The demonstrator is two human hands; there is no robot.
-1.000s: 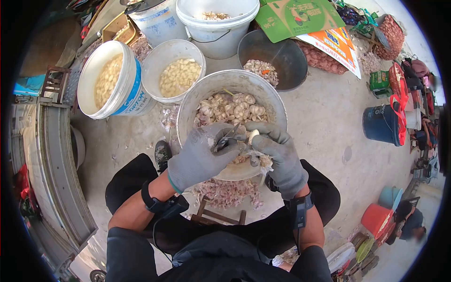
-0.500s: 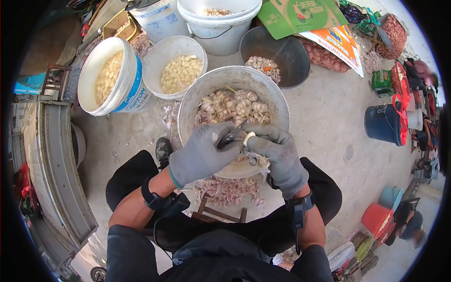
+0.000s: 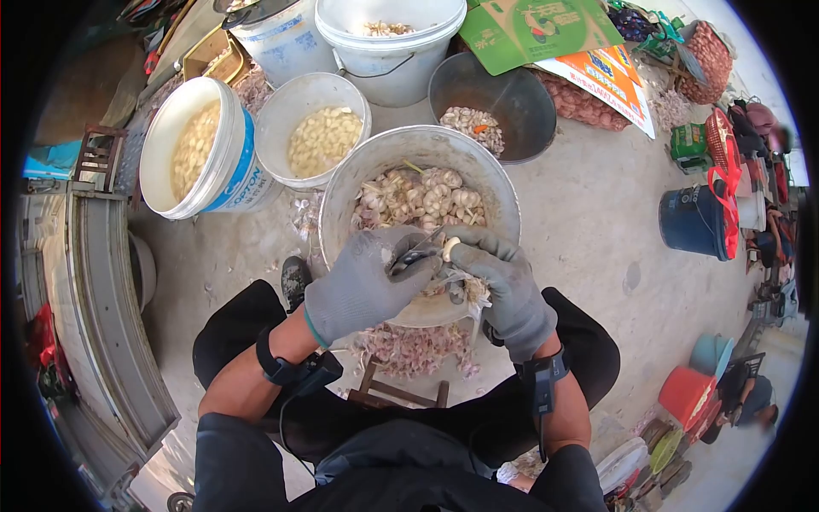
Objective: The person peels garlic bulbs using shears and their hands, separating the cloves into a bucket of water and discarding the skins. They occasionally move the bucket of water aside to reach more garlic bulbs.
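My left hand (image 3: 368,271), in a grey work glove, is closed round a small knife (image 3: 418,253), its blade angled up toward my other hand. In my gloved right hand (image 3: 499,277), a pale garlic clove (image 3: 450,247) shows between thumb and forefinger. Papery garlic skin and stalk (image 3: 473,294) hang below those fingers. The knife and the clove are close together; whether they touch cannot be made out. Both hands are over a large whitish tub (image 3: 334,179) holding whole garlic bulbs (image 3: 426,196).
Beyond the tub stand a bowl of peeled cloves (image 3: 324,141), a tilted white bucket (image 3: 158,175) of cloves and a dark basin (image 3: 537,115) with unpeeled cloves. Garlic skins (image 3: 409,348) lie beneath the tub, near a small wooden stool (image 3: 392,388). People sit at far right.
The clove sits slightly differently in my right fingers and the knife blade lies a little lower. Both hands stay close together over the tub. The view has shifted slightly.
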